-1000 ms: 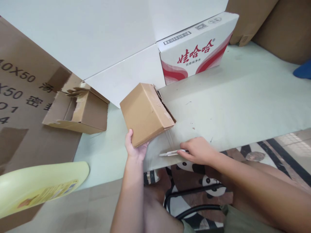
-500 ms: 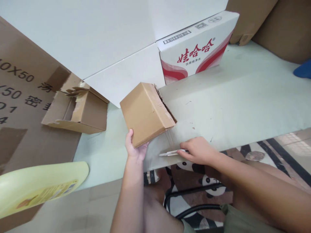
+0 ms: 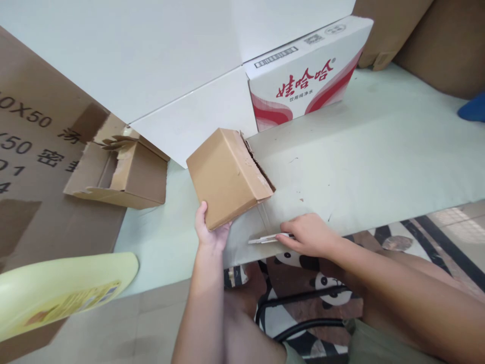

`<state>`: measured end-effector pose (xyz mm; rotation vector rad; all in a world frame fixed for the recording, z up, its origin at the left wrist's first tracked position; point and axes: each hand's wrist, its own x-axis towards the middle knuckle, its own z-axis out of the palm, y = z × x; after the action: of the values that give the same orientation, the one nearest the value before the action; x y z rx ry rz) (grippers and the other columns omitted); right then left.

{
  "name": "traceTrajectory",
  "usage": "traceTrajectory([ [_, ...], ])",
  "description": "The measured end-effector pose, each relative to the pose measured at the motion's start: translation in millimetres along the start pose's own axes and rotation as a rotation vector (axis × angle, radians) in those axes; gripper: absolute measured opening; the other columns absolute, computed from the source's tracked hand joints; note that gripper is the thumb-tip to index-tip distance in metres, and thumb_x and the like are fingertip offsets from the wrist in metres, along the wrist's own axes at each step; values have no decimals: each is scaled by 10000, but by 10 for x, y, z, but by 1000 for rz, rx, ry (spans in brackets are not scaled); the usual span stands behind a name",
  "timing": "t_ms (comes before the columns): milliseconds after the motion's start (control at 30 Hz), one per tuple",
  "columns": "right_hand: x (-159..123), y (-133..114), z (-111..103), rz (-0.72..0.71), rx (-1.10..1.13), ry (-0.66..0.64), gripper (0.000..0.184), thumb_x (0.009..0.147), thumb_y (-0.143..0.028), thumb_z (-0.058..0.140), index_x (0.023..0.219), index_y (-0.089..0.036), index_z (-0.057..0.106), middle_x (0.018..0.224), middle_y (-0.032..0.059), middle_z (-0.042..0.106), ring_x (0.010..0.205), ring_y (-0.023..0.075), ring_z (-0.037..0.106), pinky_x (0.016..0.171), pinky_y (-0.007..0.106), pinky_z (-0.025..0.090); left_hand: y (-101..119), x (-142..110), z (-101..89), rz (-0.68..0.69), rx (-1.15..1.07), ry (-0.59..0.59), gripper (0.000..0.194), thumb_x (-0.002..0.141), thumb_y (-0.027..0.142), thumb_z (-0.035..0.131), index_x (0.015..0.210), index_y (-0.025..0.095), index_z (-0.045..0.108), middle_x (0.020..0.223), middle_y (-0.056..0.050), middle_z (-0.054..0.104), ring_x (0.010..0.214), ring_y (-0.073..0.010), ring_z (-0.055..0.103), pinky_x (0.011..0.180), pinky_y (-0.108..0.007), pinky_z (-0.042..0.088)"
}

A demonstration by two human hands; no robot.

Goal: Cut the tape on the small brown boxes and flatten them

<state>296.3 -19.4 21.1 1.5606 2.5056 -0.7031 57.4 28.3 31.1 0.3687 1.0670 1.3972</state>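
Observation:
A small brown cardboard box is tilted in the grip of my left hand, thumb on its near left face and fingers underneath. Its right edge is torn and ragged, with a narrow dark gap along it. My right hand is closed around a utility knife, whose blade points left, apart from the box. A thin clear strip seems to hang below the box's lower right corner.
Another torn cardboard box stands at left by a large printed carton. A white and red carton leans at the back of the pale green cloth. A yellow-green bottle is near left; a blue object sits far right.

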Motion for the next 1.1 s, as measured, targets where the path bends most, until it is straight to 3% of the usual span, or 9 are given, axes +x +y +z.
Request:
traceTrajectory([
  [300, -17, 8, 7, -7, 12, 15, 465, 1024, -475, 384, 872, -189, 717, 813, 95, 772, 731, 214, 688, 580, 309, 190, 2, 17, -35, -4, 3, -35, 397, 718, 473, 757, 1012, 211, 713, 975, -52, 750, 812, -228, 692, 596, -302, 511],
  [1100, -2, 7, 17, -6, 19, 26, 463, 1023, -471, 385, 862, -183, 709, 817, 98, 772, 737, 218, 695, 575, 316, 163, 1, -1, -10, 1, 8, -29, 419, 689, 481, 777, 1000, 208, 714, 958, -42, 747, 789, -219, 686, 567, -298, 495],
])
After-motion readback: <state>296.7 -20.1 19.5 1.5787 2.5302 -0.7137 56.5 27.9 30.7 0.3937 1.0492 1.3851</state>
